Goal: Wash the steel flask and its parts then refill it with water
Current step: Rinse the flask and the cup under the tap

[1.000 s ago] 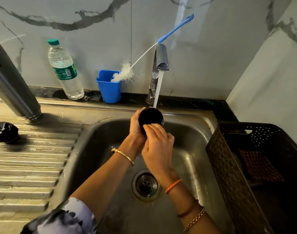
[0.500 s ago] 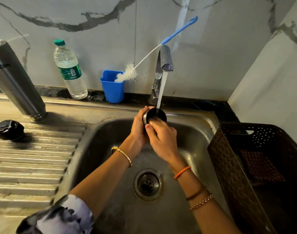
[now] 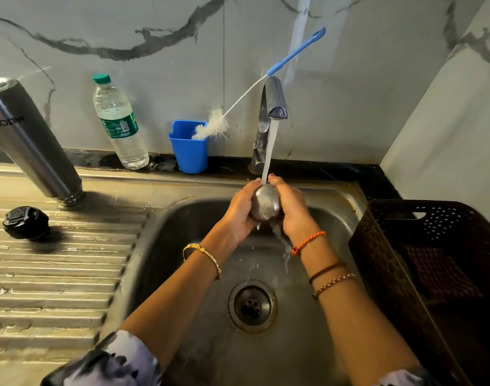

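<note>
Steel cup [image 3: 265, 203] sits under the tap [image 3: 274, 104] stream, over the sink [image 3: 182, 246], closed end toward the camera, water running off its lower edge. Left hand [image 3: 239, 210] wraps its left side, fingers curled round the rim end; right hand [image 3: 292, 207] grips the right side, thumb tip up by the stream. Both hands hold it tight between them, no gap visible

Flask [image 3: 32, 140] stands upside down on the drainboard [image 3: 57, 274], mouth on the ribs, well apart from the sink. Black lid [image 3: 25, 222] lies just in front of it on the ribs. Plastic bottle [image 3: 118, 123] and blue holder [image 3: 189, 149] stand on the back ledge left of the tap, brush [image 3: 213, 126] leaning out of the holder with bristles down. Brown basket [image 3: 433, 274] at the sink's right edge, checked cloth [image 3: 438, 271] inside
</note>
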